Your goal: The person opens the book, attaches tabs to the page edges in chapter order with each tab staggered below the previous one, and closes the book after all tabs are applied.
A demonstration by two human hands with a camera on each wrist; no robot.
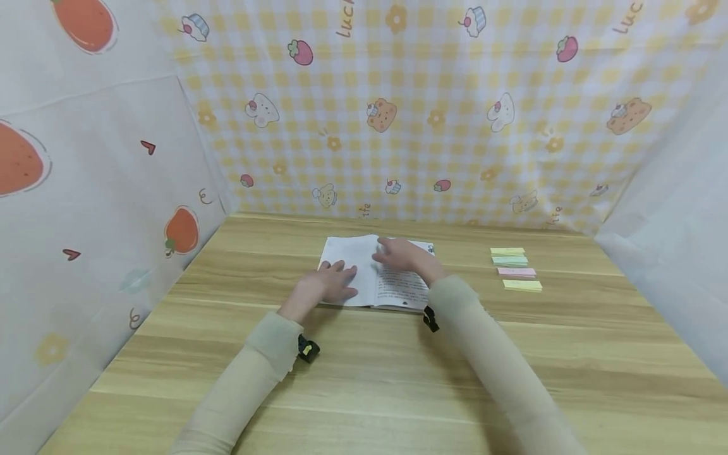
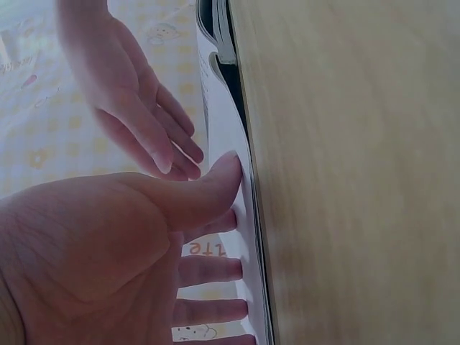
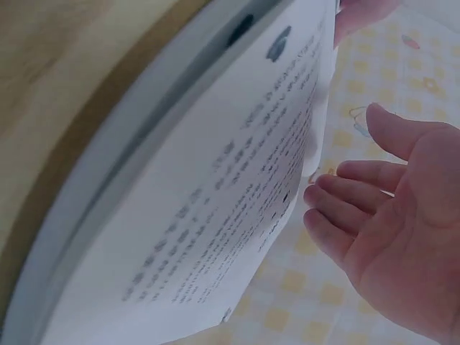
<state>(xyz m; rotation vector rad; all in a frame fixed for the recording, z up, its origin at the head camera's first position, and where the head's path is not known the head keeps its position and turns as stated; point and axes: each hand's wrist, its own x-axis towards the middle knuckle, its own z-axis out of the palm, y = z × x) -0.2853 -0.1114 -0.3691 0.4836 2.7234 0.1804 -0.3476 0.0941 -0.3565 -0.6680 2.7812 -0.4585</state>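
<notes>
Flattening the book (image 1: 354,249) looks like your step: it lies spread on the table (image 1: 370,392), plain-looking page left, printed page right. Left hand (image 1: 333,284): fingers straight and fanned, tips on the left page, gripping nothing. Right hand (image 1: 400,254): over the upper part of the printed page near the gutter, thumb well away from loosely extended fingers, nothing gripped; can't tell whether those tips touch paper. To do it well, weigh the left page down evenly, then smooth lightly with your right fingertips from gutter outward. Don't drag; a loose sheet could crease. Right wrist view shows the printed page bowing, so go gently there. Paper slips (image 1: 516,272) sit well apart, right.
</notes>
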